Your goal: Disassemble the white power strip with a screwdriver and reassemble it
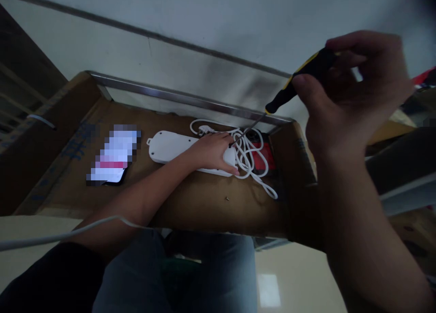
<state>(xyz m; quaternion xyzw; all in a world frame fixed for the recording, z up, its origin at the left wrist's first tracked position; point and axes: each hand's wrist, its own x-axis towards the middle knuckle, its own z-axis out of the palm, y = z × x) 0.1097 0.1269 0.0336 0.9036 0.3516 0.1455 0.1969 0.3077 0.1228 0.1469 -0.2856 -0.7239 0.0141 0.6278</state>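
A white power strip (173, 147) lies on the cardboard surface, its underside with dark screw holes facing up. Across its right part, my left hand (214, 151) grips it by the edges, thumb at the near side. Raised at the right, my right hand (354, 86) has its fingers wrapped round the black and yellow handle of a screwdriver (284, 92). The thin shaft slants down to a hole near the strip's right end, beside my left fingers. A coiled white cord (252, 163) with its plug (206, 130) lies behind and right of the strip. One small screw (227, 198) rests in front.
At the left a phone (116, 156) with a lit, blurred screen lies on the cardboard (194, 204). Cardboard walls rise at the left and right ends. A red and black object (264, 156) sits under the cord. A metal strip (163, 95) runs along the back wall.
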